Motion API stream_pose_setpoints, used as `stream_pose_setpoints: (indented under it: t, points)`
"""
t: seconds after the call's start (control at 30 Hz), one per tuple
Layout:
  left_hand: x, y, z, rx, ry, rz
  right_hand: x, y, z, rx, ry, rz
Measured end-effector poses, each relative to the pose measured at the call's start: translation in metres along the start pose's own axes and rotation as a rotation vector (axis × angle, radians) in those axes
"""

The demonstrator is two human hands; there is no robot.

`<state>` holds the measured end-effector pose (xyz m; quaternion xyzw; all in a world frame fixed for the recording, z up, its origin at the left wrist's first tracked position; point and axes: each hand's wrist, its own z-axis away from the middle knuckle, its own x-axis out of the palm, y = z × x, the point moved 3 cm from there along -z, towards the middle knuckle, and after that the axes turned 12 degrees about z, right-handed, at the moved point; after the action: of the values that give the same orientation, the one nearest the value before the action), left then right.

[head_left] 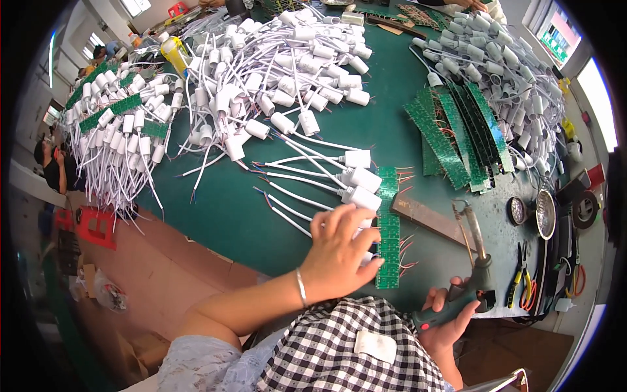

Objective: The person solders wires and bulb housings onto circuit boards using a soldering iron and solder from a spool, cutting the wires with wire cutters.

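My left hand (343,251) bends its fingers over white cylindrical housings with cables, gripping one beside a green circuit board strip (388,261). Its fingers partly cover the housings there. Just beyond them, several more white housings (360,178) lie in a row, ends toward the strip, with their white cables running left. Short red wires (407,247) stick out from the strip's right side. In my right hand (447,330) is a soldering gun (482,277) with a dark green handle, its metal tip pointing up and away from the strip.
A brown bar (434,221) lies right of the strip. Stacked circuit boards (447,137) and heaps of white housings (287,72) fill the far table. At right are pliers (516,284), a metal bowl (545,212) and a tape roll (586,208). A red stool (96,225) stands at left.
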<state>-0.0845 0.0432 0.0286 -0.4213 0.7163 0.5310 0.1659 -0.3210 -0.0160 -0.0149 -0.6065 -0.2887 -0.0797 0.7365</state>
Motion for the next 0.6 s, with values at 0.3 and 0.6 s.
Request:
stream_pose_setpoints:
  t: [0.3, 0.6]
  points:
    - [-0.09, -0.17, -0.125, 0.138, -0.568, -0.565, -0.01, -0.013, 0.005, -0.089, 0.04, 0.064]
    - [-0.099, -0.06, -0.103, 0.481, -0.056, -0.464, -0.022, -0.005, 0.021, -0.032, 0.044, 0.13]
